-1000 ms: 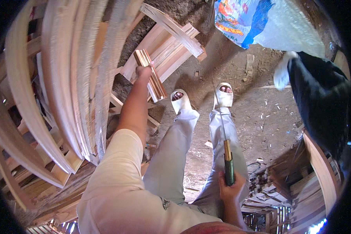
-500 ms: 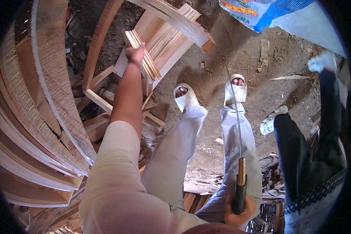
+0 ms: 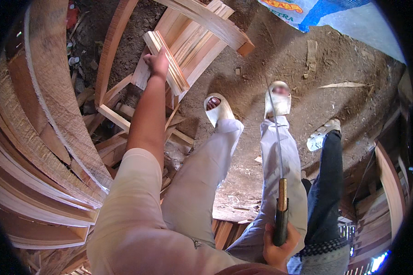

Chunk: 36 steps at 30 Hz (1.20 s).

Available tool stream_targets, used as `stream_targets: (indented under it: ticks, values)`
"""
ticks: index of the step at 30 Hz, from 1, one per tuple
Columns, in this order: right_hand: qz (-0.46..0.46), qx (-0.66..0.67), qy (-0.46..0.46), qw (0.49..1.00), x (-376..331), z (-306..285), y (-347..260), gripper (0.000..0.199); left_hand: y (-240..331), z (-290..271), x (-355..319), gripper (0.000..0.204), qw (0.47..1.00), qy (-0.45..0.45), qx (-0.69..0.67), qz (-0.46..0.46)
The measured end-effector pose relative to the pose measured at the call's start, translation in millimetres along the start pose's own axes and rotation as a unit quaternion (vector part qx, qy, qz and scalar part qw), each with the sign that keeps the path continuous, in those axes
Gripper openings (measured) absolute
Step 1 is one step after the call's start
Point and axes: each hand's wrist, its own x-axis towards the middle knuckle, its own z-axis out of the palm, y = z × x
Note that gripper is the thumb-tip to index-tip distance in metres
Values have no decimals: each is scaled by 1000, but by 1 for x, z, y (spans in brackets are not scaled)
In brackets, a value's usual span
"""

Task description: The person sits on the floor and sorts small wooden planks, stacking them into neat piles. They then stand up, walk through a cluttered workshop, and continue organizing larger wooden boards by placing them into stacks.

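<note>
**Pale wood in the left hand, dark handle in the right**

Out in front, the bundle of strips (image 3: 173, 68) sits in the left hand (image 3: 156, 65), fingers wrapped on its left edge near mid-length. It lies ahead and to the left of the body, its long axis slanting from far left down to near right. Left is clearly the nearer hand; the right hand (image 3: 280, 247) is well apart, back by the right thigh, clenched on a tool (image 3: 282, 190) with a dark handle (image 3: 280, 229). That thin blade (image 3: 279, 142) points away from the body, its tip beyond the right shoe, off to the right of the bundle.

Just past the bundle, a stack of boards (image 3: 192, 43) leans under one cross timber (image 3: 213, 23); whether bundle and stack touch, I can't tell from here.

Now the count: one bundle, several strips, edges too tight to number; one tool; two pale open-toed shoes (image 3: 221, 112) on the wearer. Over right, one co-worker's shoe (image 3: 323, 134) shows beneath a dark trouser leg (image 3: 328, 169). One plastic sack (image 3: 339, 20) at far right, curved planks (image 3: 59, 91) crowding the left, too overlapped to total.
</note>
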Motion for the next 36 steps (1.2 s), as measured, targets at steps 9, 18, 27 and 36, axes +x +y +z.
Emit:
stream_targets:
  ticks: [9, 18, 27, 36]
  values:
    - [-6, -21, -41, 999, 7, -6, -3, 26, -15, -6, 13, 66, 999, 5, 26, 42]
    - [-14, -3, -33, 999, 8, -4, 1, 25, 17, -17, -16, 65, 995, 43, 49, 82]
    - [-17, 1, -53, 998, 6, -2, 4, 22, 15, -33, -11, 64, 995, 29, 11, 97]
    - [55, 89, -17, 994, -2, 12, -2, 22, 74, -68, -144, 48, 976, -18, -46, 214]
